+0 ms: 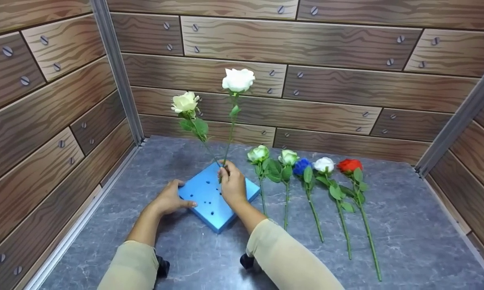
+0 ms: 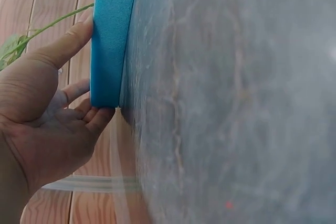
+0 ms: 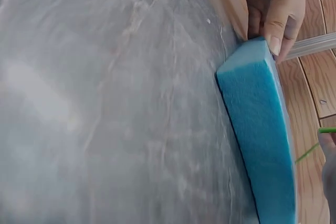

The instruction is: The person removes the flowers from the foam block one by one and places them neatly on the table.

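Observation:
A blue foam block (image 1: 225, 213) with several small dark holes in its top lies on the table. My left hand (image 1: 170, 200) grips its left corner, thumb on the top face and the other fingers along the side. With my right hand (image 1: 233, 185) I pinch the lower stem of a white rose (image 1: 238, 80), held upright over the block. A cream rose (image 1: 185, 102) leans to the left, its stem (image 2: 58, 20) running down into the foam. In the right wrist view the left thumb presses the corner of the block (image 3: 257, 124).
To the right lie several more roses in a row: two pale green ones (image 1: 258, 154), a blue rose (image 1: 302, 166), a white one (image 1: 323, 164) and a red rose (image 1: 350, 165). Wood-patterned walls (image 1: 242, 40) enclose the grey marbled table (image 1: 201, 266) at the back and sides.

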{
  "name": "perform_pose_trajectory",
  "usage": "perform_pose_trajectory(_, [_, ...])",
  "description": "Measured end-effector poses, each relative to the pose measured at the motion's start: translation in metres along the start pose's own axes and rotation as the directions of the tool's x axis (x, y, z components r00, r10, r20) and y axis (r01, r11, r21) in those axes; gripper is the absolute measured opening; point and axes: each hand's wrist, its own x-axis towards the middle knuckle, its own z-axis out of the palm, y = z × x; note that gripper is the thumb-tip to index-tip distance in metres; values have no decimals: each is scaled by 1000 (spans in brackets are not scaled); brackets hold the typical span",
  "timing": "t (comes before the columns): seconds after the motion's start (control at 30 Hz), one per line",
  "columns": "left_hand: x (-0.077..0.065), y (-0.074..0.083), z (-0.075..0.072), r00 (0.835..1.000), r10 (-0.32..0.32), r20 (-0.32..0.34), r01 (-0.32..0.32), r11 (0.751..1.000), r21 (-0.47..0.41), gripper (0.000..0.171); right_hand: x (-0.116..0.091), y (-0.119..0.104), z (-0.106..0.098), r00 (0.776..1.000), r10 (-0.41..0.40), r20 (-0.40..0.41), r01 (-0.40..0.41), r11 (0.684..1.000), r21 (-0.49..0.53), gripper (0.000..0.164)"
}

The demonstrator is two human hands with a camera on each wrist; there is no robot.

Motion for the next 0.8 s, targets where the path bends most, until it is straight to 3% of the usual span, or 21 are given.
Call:
perform_pose_trajectory(0.33, [-1, -2, -2, 999, -3, 43, 3, 1000, -16, 96, -5, 2, -24, 1000, 21, -12, -20, 997, 69, 27])
perform_pose_trajectory(0.8, [-3, 3, -2, 998, -20, 63, 22, 999, -27, 98, -21, 11, -57, 997, 78, 11, -78, 997, 2, 27])
